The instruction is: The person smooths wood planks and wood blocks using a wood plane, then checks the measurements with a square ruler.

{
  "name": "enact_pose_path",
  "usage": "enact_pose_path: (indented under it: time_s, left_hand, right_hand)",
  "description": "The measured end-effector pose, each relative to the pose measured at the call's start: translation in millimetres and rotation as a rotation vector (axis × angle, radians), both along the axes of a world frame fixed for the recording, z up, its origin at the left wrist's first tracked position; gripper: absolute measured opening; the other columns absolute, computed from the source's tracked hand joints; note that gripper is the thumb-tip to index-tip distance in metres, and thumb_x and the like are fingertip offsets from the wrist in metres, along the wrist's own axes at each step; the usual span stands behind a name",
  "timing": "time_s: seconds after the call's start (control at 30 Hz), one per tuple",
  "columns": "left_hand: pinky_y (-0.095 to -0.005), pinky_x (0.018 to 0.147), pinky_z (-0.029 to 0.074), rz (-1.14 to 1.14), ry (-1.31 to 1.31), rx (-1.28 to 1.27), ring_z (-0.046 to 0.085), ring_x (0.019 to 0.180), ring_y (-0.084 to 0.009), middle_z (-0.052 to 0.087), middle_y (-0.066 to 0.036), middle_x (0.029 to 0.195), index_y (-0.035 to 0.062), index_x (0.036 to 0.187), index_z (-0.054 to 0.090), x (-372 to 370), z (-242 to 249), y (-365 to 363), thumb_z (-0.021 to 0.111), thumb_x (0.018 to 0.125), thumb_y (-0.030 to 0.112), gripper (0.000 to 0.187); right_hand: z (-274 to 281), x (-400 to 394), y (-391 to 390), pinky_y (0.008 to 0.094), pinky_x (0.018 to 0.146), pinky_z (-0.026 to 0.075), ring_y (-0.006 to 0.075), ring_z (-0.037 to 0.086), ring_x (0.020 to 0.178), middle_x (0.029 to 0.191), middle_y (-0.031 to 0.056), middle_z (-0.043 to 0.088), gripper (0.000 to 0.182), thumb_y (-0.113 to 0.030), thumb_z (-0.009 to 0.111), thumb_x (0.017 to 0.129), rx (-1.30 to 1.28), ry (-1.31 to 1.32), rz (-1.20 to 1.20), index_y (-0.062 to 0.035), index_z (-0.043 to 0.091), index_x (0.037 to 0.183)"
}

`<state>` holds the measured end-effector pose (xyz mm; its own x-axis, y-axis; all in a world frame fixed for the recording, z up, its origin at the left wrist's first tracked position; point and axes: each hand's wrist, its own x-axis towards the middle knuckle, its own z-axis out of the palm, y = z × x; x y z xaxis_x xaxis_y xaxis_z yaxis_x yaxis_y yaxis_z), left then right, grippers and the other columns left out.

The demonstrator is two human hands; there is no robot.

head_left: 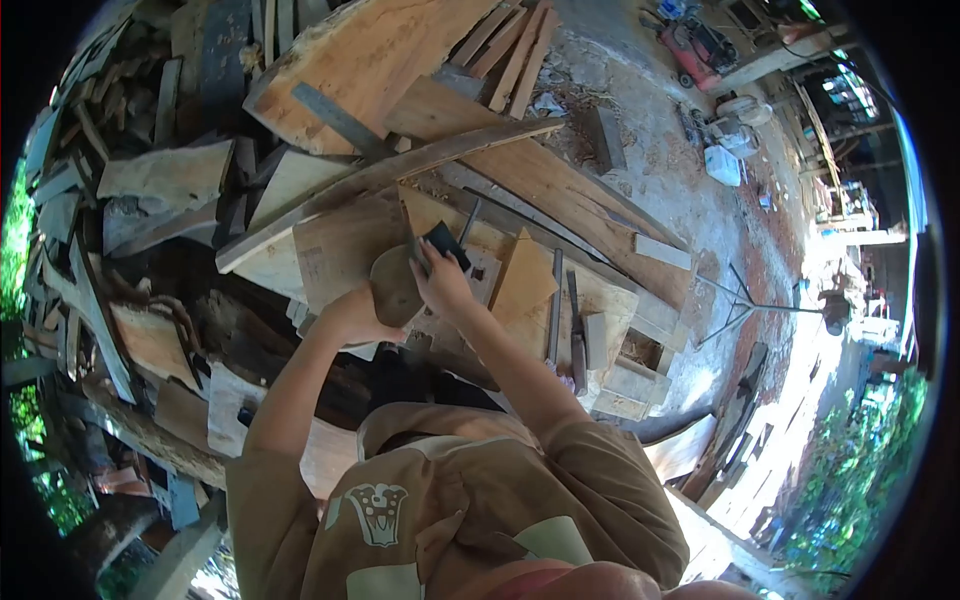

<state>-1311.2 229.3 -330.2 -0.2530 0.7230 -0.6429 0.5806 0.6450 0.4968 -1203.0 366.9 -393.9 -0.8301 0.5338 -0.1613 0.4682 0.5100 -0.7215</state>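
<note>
My left hand [352, 318] is closed on the near left edge of a rounded, flat wooden piece [393, 288], with the thumb along its lower side. At the far right edge of that piece, my right hand [441, 284] grips a dark, folded piece of sandpaper [449, 246]. Its fingers bend over the sandpaper, and part of the wood's edge is hidden behind them. Below both hands lies a low work surface of boards [345, 248]. A tan, angular wood offcut [526, 272] rests to the right of my right hand.
Metal bars [556, 305] and a small wood block [596, 341] lie on the right. A long narrow plank [390, 172] crosses beyond the hands, near a large slab [360, 70]. Scrap wood [165, 172] is piled left. A metal stand [745, 303] stands on the floor.
</note>
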Motion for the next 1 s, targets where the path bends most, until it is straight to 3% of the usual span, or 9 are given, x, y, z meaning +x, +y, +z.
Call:
enact_pose_path:
  time_s: [0.1,0.13,0.2,0.4,0.53,0.63,0.7,0.93,1.0]
  left_hand:
    - [-0.0332,0.084,0.043,0.059,-0.004,-0.022,0.054,0.098,-0.0364,0.052,-0.033,0.103,-0.0153,0.114,0.035,-1.7,-2.7,2.0,0.075,0.051,0.046,0.097]
    - [-0.0332,0.084,0.043,0.060,-0.006,-0.021,0.054,0.098,-0.0364,0.052,-0.033,0.103,-0.0153,0.114,0.035,-2.6,-2.4,2.5,0.075,0.051,0.046,0.097]
    - [-0.0339,0.083,0.044,0.004,0.031,-0.067,0.055,0.096,-0.0363,0.053,-0.032,0.101,-0.0153,0.114,0.035,-6.0,2.2,2.1,0.076,0.050,0.046,0.098]
    - [-0.0339,0.083,0.044,0.020,0.021,-0.045,0.055,0.096,-0.0361,0.053,-0.031,0.100,-0.0153,0.114,0.034,-6.7,3.6,1.5,0.076,0.049,0.046,0.099]
    - [-0.0337,0.083,0.044,0.025,0.021,-0.057,0.055,0.097,-0.0363,0.053,-0.031,0.101,-0.0154,0.115,0.033,-5.3,-4.6,1.5,0.077,0.048,0.046,0.100]
    - [-0.0335,0.084,0.044,0.030,0.027,-0.041,0.055,0.097,-0.0354,0.055,-0.029,0.100,-0.0138,0.113,0.036,-5.9,-0.8,1.9,0.077,0.047,0.045,0.098]
    - [-0.0327,0.085,0.043,0.000,0.007,-0.065,0.053,0.100,-0.0360,0.052,-0.032,0.104,-0.0157,0.116,0.032,-8.5,5.6,2.3,0.077,0.049,0.045,0.101]
    - [-0.0326,0.088,0.041,0.052,-0.079,0.048,0.051,0.104,-0.0343,0.050,-0.029,0.109,-0.0135,0.118,0.033,-8.4,-7.7,-1.1,0.076,0.049,0.047,0.101]
    - [-0.0324,0.090,0.040,0.069,-0.185,-0.023,0.050,0.106,-0.0332,0.050,-0.028,0.111,-0.0127,0.119,0.033,-8.2,15.5,6.0,0.076,0.051,0.046,0.100]
  right_hand:
    - [34.5,-17.4,5.4,0.0397,0.099,0.030,0.0301,0.040,0.116,0.126,0.0155,0.043,0.043,-0.026,0.044,0.087,-0.139,-0.204,-0.045,-0.0025,0.041,0.123]
    - [27.0,-10.6,4.7,0.0397,0.099,0.030,0.0301,0.040,0.116,0.126,0.0155,0.043,0.043,-0.026,0.044,0.087,-0.138,-0.206,-0.045,-0.0025,0.041,0.123]
    - [7.5,15.5,-6.4,0.0404,0.097,0.030,0.0257,0.038,0.119,0.127,0.0140,0.042,0.039,-0.025,0.042,0.088,0.092,0.032,0.097,-0.0027,0.043,0.120]
    - [25.4,47.7,-26.0,0.0397,0.097,0.030,0.0254,0.038,0.119,0.127,0.0135,0.042,0.038,-0.021,0.045,0.087,0.054,0.127,0.072,-0.0032,0.044,0.121]
    - [17.5,5.7,-4.8,0.0403,0.097,0.030,0.0252,0.038,0.120,0.127,0.0133,0.043,0.038,-0.020,0.044,0.087,0.054,0.030,0.056,-0.0027,0.044,0.121]
    - [24.4,1.2,-4.2,0.0404,0.097,0.030,0.0248,0.038,0.120,0.127,0.0130,0.043,0.037,-0.020,0.044,0.087,-0.115,-0.086,-0.063,-0.0024,0.045,0.120]
    - [13.2,23.6,-13.2,0.0403,0.097,0.031,0.0245,0.038,0.120,0.127,0.0129,0.043,0.037,-0.019,0.045,0.086,0.155,0.115,0.103,-0.0023,0.045,0.119]
    - [33.6,53.8,-26.3,0.0408,0.097,0.032,0.0243,0.038,0.120,0.126,0.0125,0.044,0.037,-0.015,0.047,0.085,0.250,0.150,0.157,-0.0034,0.045,0.120]
    - [43.6,36.1,-7.5,0.0404,0.097,0.031,0.0239,0.038,0.120,0.126,0.0121,0.044,0.038,-0.016,0.047,0.085,-0.104,-0.022,-0.040,-0.0040,0.043,0.121]
